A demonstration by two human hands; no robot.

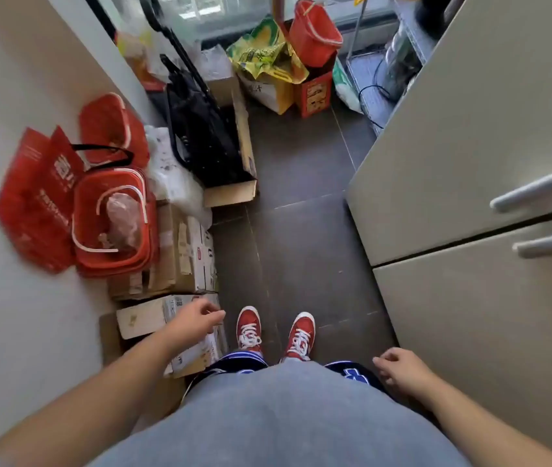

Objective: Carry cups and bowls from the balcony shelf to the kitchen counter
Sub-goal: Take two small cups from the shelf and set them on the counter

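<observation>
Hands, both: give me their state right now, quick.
Left hand: empty, fingers loosely open, above the cardboard boxes.
Right hand: empty, fingers loosely curled, holding nothing.

I have 1 view only, head-mounted and wide-angle, looking steeply down along my torso to the dark tiled floor [301, 183]. Red shoes [274, 332] sit near lower centre; the frame's edges bow outward.

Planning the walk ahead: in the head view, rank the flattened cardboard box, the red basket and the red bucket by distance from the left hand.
1. Flattened cardboard box, directly under the left hand.
2. Red basket, ahead against the left wall.
3. Red bucket, far end, on a red box.
</observation>
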